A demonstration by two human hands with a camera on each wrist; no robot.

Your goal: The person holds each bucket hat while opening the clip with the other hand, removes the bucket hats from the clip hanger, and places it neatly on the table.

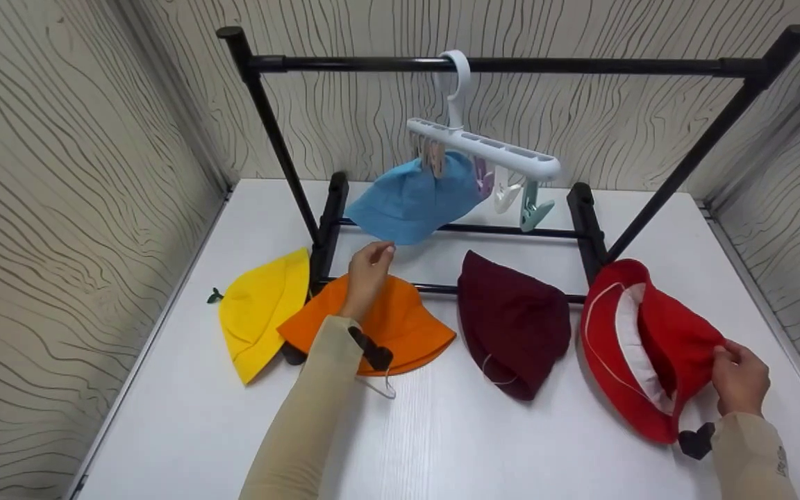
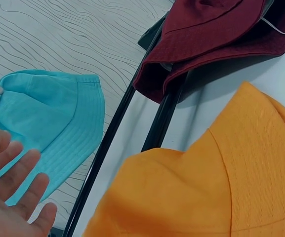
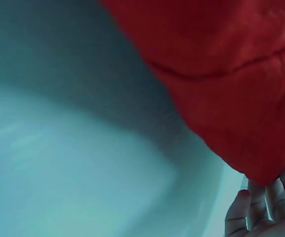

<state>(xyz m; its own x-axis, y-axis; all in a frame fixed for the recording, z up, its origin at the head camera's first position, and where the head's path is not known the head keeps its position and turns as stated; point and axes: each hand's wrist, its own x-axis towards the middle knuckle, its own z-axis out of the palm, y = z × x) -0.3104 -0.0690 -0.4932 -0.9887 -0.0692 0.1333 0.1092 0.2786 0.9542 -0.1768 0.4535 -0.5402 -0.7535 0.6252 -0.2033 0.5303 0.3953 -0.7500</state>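
My right hand (image 1: 740, 375) pinches the crown of a red bucket hat (image 1: 685, 326) at the right, its white lining showing. In the right wrist view the hat's red cloth (image 3: 231, 98) runs down to the fingers (image 3: 256, 207). My left hand (image 1: 369, 274) is raised over an orange bucket hat (image 1: 400, 319), fingertips right at the lower brim of a light blue bucket hat (image 1: 414, 201). Its fingers (image 2: 21, 182) are loosely bent in the left wrist view, overlapping the blue hat (image 2: 48, 108). A beige clip (image 1: 433, 158) holds the blue hat on a white hanger (image 1: 483, 146).
The hanger hooks over the top bar (image 1: 615, 66) of a black rack. Purple, white and green clips (image 1: 532, 206) hang along it. A yellow bucket hat (image 1: 261, 312) and a maroon one (image 1: 511, 319) lie on the white table (image 1: 442, 444). Patterned walls (image 1: 53, 208) enclose it.
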